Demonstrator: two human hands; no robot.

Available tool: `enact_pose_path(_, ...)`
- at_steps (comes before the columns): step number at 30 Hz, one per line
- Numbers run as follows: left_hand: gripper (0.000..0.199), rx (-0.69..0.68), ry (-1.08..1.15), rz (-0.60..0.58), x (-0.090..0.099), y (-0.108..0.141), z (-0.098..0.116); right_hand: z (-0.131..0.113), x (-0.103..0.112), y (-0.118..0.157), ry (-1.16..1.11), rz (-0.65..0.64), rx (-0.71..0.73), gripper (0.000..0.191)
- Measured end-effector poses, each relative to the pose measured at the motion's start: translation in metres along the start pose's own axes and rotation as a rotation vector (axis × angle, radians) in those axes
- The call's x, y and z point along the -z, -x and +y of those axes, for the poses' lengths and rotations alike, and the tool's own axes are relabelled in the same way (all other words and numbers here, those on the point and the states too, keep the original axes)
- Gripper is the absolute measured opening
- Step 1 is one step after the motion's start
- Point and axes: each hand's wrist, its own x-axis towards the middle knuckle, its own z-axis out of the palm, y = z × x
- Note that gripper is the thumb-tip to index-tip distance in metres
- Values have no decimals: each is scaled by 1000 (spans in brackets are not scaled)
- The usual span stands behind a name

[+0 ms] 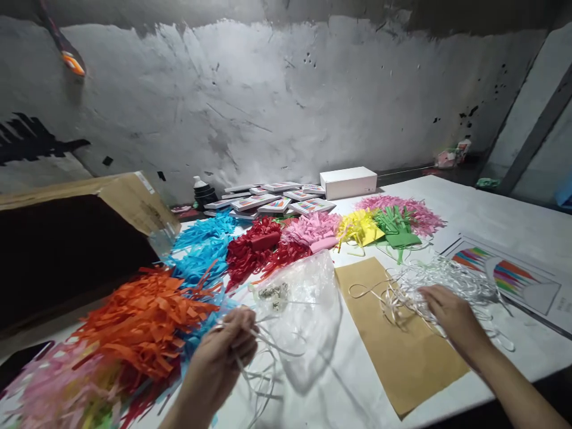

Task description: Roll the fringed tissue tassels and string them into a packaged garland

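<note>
My left hand (227,351) is closed round white ribbon (263,381), whose loose ends trail onto the white table and a clear plastic bag (313,310). Over the right part of a brown paper sheet (393,351), my right hand (447,310) touches a tangled heap of white and silvery ribbon (465,280). Its fingertips are bent into the strands, and what they grip is too small to make out. Left of my left hand lies a pile of orange paper fringe (147,316).
Blue (205,238), red (254,244), pink (313,226), yellow (360,225) and green (395,223) fringes line the table. Behind are stacked flat boxes (277,202) and a white box (348,182). A cardboard box (129,205) stands left; a printed sheet (527,283) lies right.
</note>
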Motion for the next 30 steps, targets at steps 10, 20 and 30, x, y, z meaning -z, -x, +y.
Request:
enact_pose_path(10, 53, 103, -603, -345, -37, 25, -8, -178, -12, 7, -474, -216, 361, 53)
enact_pose_path(20, 49, 94, -794, -493, -54, 24, 10, -143, -12, 16, -669, -310, -125, 36)
enact_pose_path(30, 81, 165, -430, -900, -118, 11, -26, -122, -12, 39, -776, -382, 67, 95)
